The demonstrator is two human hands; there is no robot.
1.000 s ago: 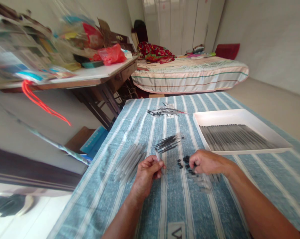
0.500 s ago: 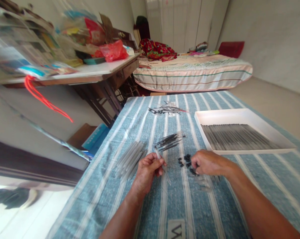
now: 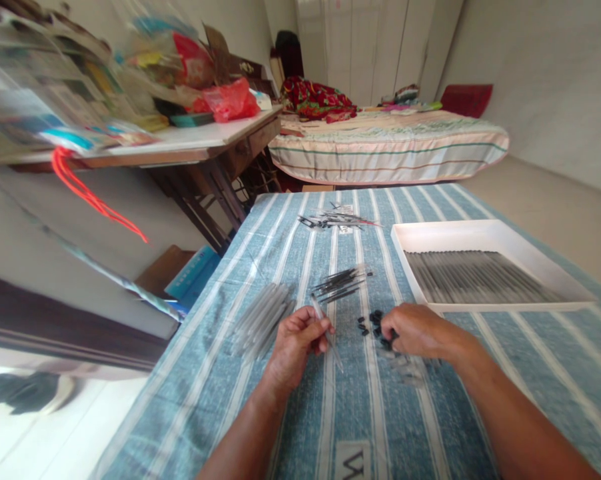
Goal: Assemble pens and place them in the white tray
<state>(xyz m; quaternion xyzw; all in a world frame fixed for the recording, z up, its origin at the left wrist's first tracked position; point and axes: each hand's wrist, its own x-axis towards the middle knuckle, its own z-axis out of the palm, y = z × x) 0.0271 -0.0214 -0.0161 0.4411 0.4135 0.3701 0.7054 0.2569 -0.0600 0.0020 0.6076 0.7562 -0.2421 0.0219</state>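
My left hand (image 3: 303, 337) pinches a translucent pen barrel (image 3: 319, 312) between thumb and fingers, its ends sticking out above and below. My right hand (image 3: 413, 330) is closed, its fingertips down in a small heap of black pen plugs (image 3: 375, 317); what the fingertips hold, if anything, is hidden. Several clear pieces, perhaps pen caps (image 3: 405, 368), lie just below that hand. A stack of translucent pen barrels (image 3: 261, 320) lies left of my left hand. Thin black pen refills (image 3: 338, 283) are spread beyond both hands.
A white tray (image 3: 500, 307) with a row of dark-filled pens (image 3: 475, 277) stands at the right. More thin dark sticks (image 3: 335, 220) lie farther back on the striped tablecloth (image 3: 280, 440). A cluttered desk (image 3: 205, 147) stands left, a bed (image 3: 390, 150) beyond.
The view has shifted very slightly. My right hand stays at the black plugs with a small movement of its fingers; my left hand keeps hold of the pen barrel.
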